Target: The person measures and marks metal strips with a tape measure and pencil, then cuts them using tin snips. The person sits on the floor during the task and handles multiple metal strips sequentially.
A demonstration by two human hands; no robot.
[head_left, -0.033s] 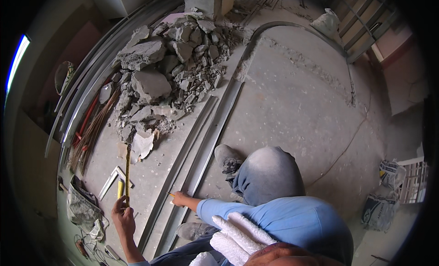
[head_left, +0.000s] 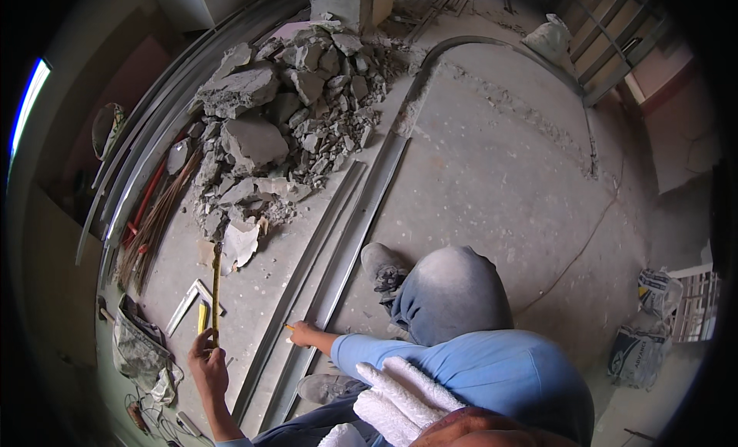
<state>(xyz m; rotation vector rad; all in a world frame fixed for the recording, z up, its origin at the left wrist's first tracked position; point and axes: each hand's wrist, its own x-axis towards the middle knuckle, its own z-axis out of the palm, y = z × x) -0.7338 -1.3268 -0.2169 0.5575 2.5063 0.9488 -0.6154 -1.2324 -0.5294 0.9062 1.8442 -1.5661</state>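
My left hand (head_left: 207,368) is closed on a yellow tape measure blade (head_left: 216,293), which stretches away from my fingers toward the rubble pile. Just beside that hand lie a metal try square (head_left: 183,307) and a yellow strip-like object (head_left: 203,316). My right hand (head_left: 303,334) pinches a slim yellow-orange pencil (head_left: 289,326) over the long metal channels. Under and beside it run a wider channel (head_left: 361,224) and a narrower channel (head_left: 307,262), side by side on the concrete floor. The tape's case cannot be made out.
Broken concrete (head_left: 254,143) is heaped at the far left. Long metal profiles (head_left: 134,166) and thin rods (head_left: 165,220) lie left of it. A canvas bag (head_left: 138,339) and a cable-fitted tool (head_left: 137,416) are at near left. Printed sacks (head_left: 638,355) stand at the right.
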